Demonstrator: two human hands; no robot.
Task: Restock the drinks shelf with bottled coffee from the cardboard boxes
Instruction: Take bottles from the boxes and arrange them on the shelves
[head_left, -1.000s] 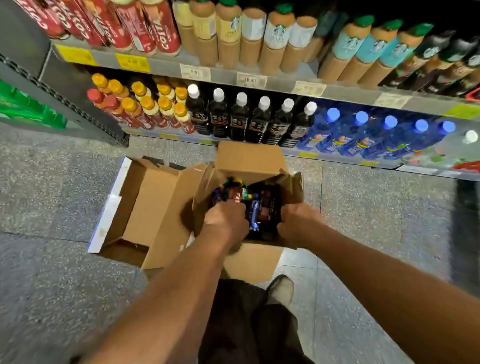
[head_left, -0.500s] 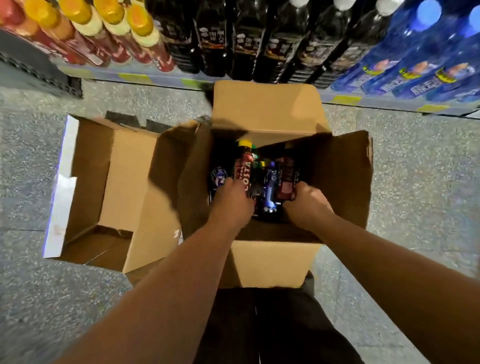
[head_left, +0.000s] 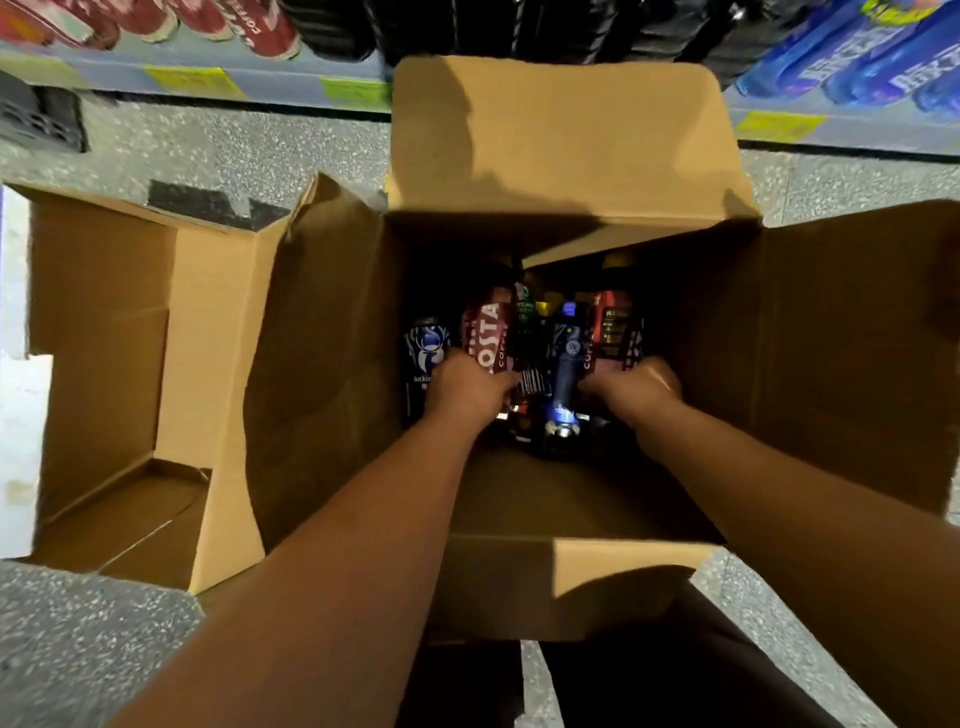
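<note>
1. Floor: grey speckled stone look, matte. Faint seam lines at right, near the shelf.
2. Shelf: lowest tier only, runs across the top of the view just above the floor, with a pale blue-grey front strip.
3. Price tags: yellow-green labels spaced along the strip, print too blurred to read.
4. Dark slotted panel: upper left, under the shelf edge, at floor level.
5. Shelf stock, lower parts only, motion-blurred: red bottles left, dark bottles middle, blue bottles right.
6. Light: bright on the strip and nearby floor, dimmer in the lower left corner.
</note>
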